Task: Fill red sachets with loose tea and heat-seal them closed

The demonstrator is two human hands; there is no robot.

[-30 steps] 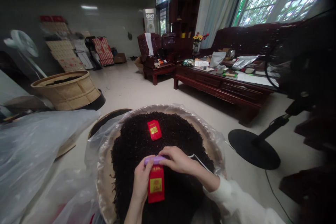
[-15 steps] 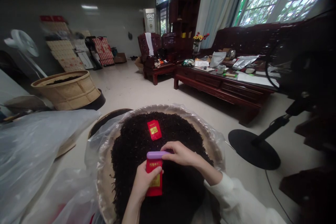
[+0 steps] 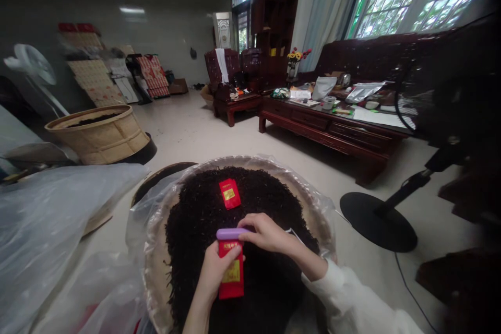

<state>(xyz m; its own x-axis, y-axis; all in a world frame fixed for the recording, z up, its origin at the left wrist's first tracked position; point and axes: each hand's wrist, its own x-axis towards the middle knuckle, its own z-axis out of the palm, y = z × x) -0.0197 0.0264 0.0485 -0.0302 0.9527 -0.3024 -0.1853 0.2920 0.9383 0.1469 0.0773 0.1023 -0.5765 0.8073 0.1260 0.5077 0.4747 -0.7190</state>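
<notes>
My left hand (image 3: 215, 267) pinches a red tea packet (image 3: 234, 288) with gold lettering and a yellow label, holding it upright over the dark loose tea leaves (image 3: 195, 219). In my right hand (image 3: 264, 234) is a slim purple handheld bag sealer (image 3: 227, 234), lying across the packet's top edge. A thin white cord shows by my right wrist. Another red tea packet (image 3: 230, 194) lies on the leaves just beyond my hands. The leaves fill a round basket (image 3: 159, 271) lined with clear plastic.
A second round bamboo basket (image 3: 105, 138) stands at the left, beside plastic sheeting (image 3: 58, 203). To the right is a black fan base (image 3: 378, 222) with its cord on the floor. A dark wooden table (image 3: 324, 125) with cluttered things stands beyond.
The bag sealer and my right hand have shifted slightly left along the packet's top and a little nearer to me. The held packet sits slightly lower.
</notes>
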